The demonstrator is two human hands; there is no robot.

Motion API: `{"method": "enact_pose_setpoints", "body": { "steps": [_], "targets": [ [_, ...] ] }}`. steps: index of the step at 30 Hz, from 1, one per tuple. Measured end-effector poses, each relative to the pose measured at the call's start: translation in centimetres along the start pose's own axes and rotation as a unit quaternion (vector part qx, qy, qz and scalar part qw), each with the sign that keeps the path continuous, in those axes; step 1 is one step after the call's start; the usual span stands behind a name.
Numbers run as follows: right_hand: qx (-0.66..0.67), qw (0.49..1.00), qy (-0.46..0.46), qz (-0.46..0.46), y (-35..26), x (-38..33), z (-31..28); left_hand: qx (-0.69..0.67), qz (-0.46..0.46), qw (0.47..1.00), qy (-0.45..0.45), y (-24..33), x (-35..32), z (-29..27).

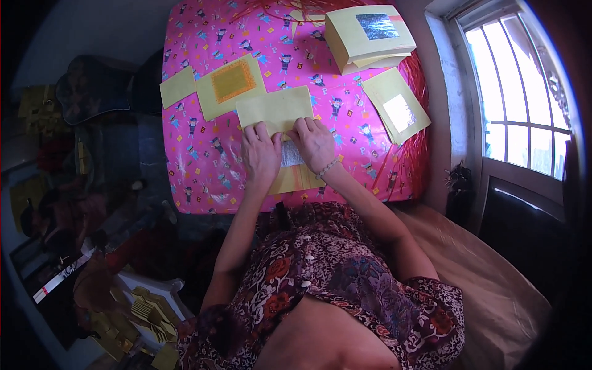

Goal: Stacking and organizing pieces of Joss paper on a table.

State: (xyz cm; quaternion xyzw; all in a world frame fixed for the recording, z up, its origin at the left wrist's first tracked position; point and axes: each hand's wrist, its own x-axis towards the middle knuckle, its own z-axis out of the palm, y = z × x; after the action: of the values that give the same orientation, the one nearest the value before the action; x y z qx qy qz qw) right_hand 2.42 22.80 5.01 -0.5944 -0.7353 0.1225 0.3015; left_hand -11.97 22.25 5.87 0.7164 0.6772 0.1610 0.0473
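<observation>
My left hand [261,155] and my right hand [314,145] lie side by side on a pale yellow paper sheet [275,105] on the table. Both have their fingers bent and closed over its near part, thumbs close together. Below them, another yellow sheet [298,180] shows, with a silver foil patch [290,154] partly hidden by my hands. A beaded bracelet [327,169] circles my right wrist. Touching the sheet's left side is a yellow paper with a gold, orange-edged patch [233,84]. To the right lies a short stack of yellow sheets with a silver patch [399,116].
A pink printed plastic cover [203,179] spreads over the table. A thick stack of yellow paper [370,37] stands at the far right, and a plain yellow sheet [178,87] lies far left. Red strands [419,163] hang along the right edge. Another person [98,283] is at lower left.
</observation>
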Motion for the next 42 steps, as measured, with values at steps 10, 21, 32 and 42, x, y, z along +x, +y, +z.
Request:
{"method": "enact_pose_setpoints", "body": {
  "steps": [10,21,32,42],
  "targets": [
    [0.088,0.996,0.017,-0.007,0.7,-0.6,-0.9,-0.125,0.016,0.992,0.015,-1.2,-1.4,0.1],
    [0.111,0.994,0.010,-0.017,1.6,-0.8,-1.5,-0.188,-0.014,0.981,0.039,-0.2,-1.4,-0.1],
    [-0.013,0.973,-0.154,-0.168,2.7,0.2,-4.1,-0.332,-0.153,0.926,0.093,-4.5,-2.2,-3.1],
    [-0.073,0.949,-0.053,-0.301,3.5,0.5,-3.7,-0.476,-0.281,0.832,-0.035,-2.5,-1.9,-3.4]
  ]
}}
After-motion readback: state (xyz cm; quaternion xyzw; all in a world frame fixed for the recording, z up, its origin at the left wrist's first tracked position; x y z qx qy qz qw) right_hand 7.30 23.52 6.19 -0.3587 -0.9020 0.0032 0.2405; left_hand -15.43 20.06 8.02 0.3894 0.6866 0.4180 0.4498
